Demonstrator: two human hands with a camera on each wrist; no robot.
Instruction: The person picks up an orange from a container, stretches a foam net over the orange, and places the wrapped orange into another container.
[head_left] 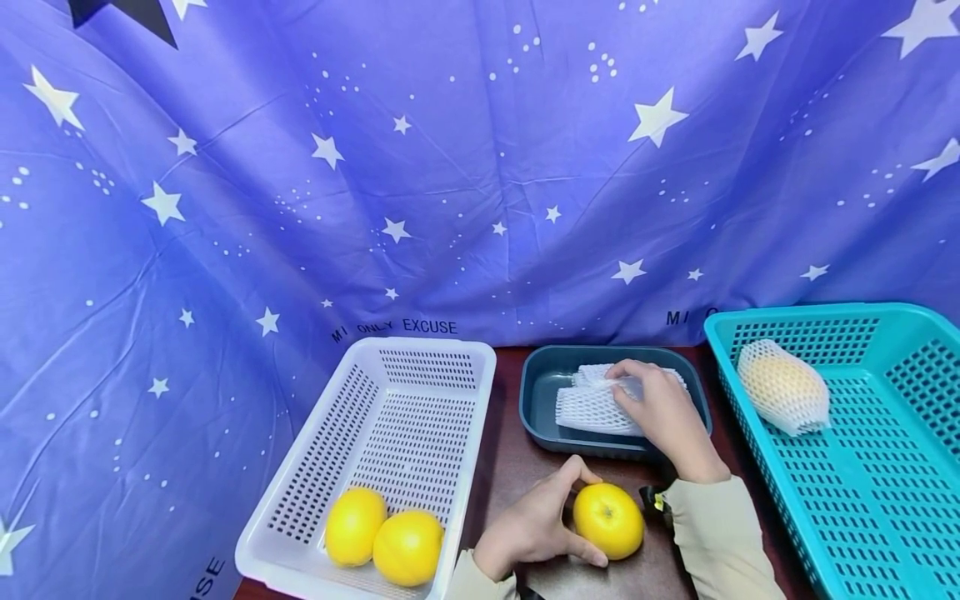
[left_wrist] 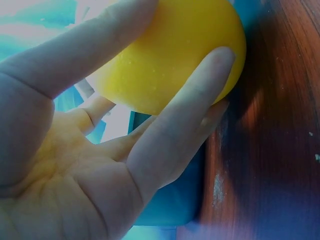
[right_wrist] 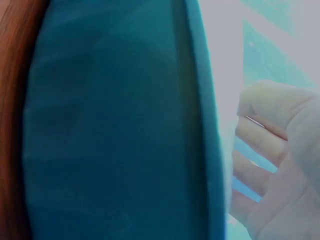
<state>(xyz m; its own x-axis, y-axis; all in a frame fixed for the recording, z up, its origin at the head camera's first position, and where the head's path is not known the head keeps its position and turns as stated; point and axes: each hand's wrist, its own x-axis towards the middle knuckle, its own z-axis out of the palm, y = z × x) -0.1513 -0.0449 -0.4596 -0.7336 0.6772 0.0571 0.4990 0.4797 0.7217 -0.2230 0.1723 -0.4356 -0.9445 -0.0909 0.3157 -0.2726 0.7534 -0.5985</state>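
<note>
Bright head view, shadowed table [left_wrist: 282,165] in left wrist view, hazy glare in right

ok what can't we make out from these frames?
- Head: number of foam nets in the dark tray; they overlap, and the right hand covers part.
- Head: the teal basket's near end, cut off by the bottom edge.
- Left wrist: part of the yellow fruit, hidden by the left hand and cut off by the upper edge.
- Right wrist: tray contents, hidden by its wall; glare washes out what's beyond.
</note>
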